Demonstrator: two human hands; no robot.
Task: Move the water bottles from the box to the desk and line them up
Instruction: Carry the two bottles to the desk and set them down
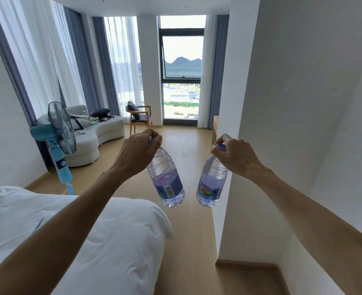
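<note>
My left hand point(136, 151) grips the purple cap of a clear water bottle point(166, 179) with a blue-purple label, which hangs below it in the air. My right hand point(235, 155) holds a second, similar water bottle point(212, 183) by its cap in the same way. Both bottles dangle side by side above the wooden floor, a little apart. A sliver of a wooden desk point(215, 126) shows past the white wall corner on the right. No box is in view.
A bed with white bedding point(103, 241) fills the lower left. A white wall point(292, 124) stands close on the right. A blue standing fan point(58, 135), a white sofa point(95, 133) and a wooden chair point(139, 118) lie ahead on the left, before tall windows.
</note>
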